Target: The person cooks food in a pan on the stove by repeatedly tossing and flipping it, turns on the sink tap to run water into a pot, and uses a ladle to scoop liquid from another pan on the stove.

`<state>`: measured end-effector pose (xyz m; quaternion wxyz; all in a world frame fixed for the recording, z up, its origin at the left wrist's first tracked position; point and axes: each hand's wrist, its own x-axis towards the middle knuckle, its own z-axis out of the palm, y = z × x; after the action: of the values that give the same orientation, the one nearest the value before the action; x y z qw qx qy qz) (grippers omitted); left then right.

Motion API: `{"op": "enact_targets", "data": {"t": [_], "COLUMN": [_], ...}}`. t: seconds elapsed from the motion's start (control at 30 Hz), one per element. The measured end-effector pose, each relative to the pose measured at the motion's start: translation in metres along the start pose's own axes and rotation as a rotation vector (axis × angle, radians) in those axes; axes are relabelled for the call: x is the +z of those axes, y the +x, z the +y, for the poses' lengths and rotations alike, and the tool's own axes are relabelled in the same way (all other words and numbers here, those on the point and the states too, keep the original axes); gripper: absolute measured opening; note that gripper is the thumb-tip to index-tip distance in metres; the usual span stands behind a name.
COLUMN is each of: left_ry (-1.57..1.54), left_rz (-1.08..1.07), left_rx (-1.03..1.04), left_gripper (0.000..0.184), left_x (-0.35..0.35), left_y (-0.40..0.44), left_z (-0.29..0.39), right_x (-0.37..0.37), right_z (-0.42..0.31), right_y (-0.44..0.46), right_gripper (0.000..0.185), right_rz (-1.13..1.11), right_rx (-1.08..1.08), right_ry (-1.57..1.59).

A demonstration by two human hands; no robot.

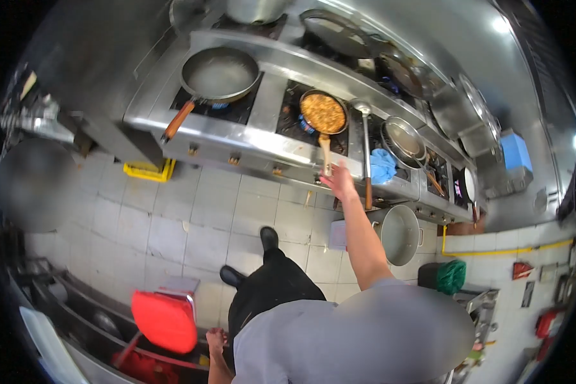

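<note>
A small pan [323,112] full of brown, chunky food sits over a lit burner, its light-coloured handle pointing toward me. At the end of that handle is my right hand [339,181], fingers apart; whether it touches the handle is hard to tell. My left hand [216,339] hangs low beside my body with curled fingers and nothing visible in it, near a red stool seat [165,322]. A large dark pan [220,75] with a wooden handle rests on the left burner. Right of the food lie a long-handled ladle [367,147] and a blue cloth [383,166].
More pans [404,139] stand on the right burners, and others on the rear stove row. A big metal pot [400,235] is below the stove's front edge [269,150]. A yellow crate [150,170] lies under the counter. A green bag [451,276] lines a bin at right.
</note>
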<state>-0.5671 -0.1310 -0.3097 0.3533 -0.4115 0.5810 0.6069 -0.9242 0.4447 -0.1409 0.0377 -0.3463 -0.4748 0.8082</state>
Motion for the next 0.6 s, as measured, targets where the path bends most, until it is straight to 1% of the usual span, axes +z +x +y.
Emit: {"op": "enact_targets", "data": {"t": [0.03, 0.07, 0.13, 0.17, 0.23, 0.3, 0.33, 0.37, 0.4, 0.43, 0.47, 0.5, 0.57, 0.6], "left_ry": [0.102, 0.131, 0.155, 0.135, 0.182, 0.266, 0.284, 0.262, 0.237, 0.204, 0.211, 0.265, 0.323, 0.412], "left_rz": [0.045, 0.041, 0.023, 0.049, 0.065, 0.112, 0.110, 0.080, 0.052, -0.023, -0.025, -0.012, 0.002, -0.030], "left_rx": [0.011, 0.039, 0.134, 0.173, 0.261, 0.369, 0.382, 0.349, 0.314, 0.331, 0.337, 0.348, 0.360, 0.374], "left_gripper": [0.006, 0.006, 0.006, 0.008, 0.008, 0.009, 0.009, 0.009, 0.009, 0.010, 0.010, 0.010, 0.010, 0.010], "left_x": [0.001, 0.002, -0.006, -0.003, 0.000, 0.007, 0.014, 0.025, 0.030, 0.029, 0.033, 0.038, 0.049, 0.057], "left_y": [-0.001, 0.002, 0.008, 0.009, 0.018, 0.027, 0.024, 0.016, 0.011, 0.020, 0.024, 0.026, 0.022, 0.010], "left_z": [0.020, 0.034, 0.065, 0.082, 0.113, 0.137, 0.149, 0.162, 0.172, 0.170, 0.173, 0.173, 0.176, 0.184], "right_x": [0.007, 0.013, 0.040, 0.026, -0.007, -0.047, -0.069, -0.081, -0.081, -0.077, -0.066, -0.049, -0.021, 0.013], "right_z": [-0.001, 0.003, 0.003, 0.010, 0.021, -0.008, -0.022, -0.037, -0.037, -0.038, -0.040, -0.032, 0.019, 0.006], "right_y": [0.014, 0.025, 0.006, 0.009, 0.020, 0.010, 0.019, 0.019, 0.019, 0.020, 0.019, 0.017, 0.041, 0.010], "right_gripper": [0.042, 0.033, 0.020, 0.020, 0.029, 0.037, 0.043, 0.044, 0.044, 0.044, 0.044, 0.044, 0.043, 0.040], "right_rz": [-0.011, -0.015, -0.004, 0.009, 0.139, 0.317, 0.305, 0.301, 0.310, 0.398, 0.486, 0.474, 0.407, 0.150], "right_rx": [-0.057, -0.111, -0.091, -0.106, -0.211, -0.483, -0.450, -0.471, -0.467, -0.450, -0.434, -0.378, -0.373, -0.203], "right_ry": [-0.159, -0.319, -0.325, -0.286, -0.757, -1.310, -1.224, -1.296, -1.284, -1.297, -1.311, -1.294, -1.123, -0.824]}}
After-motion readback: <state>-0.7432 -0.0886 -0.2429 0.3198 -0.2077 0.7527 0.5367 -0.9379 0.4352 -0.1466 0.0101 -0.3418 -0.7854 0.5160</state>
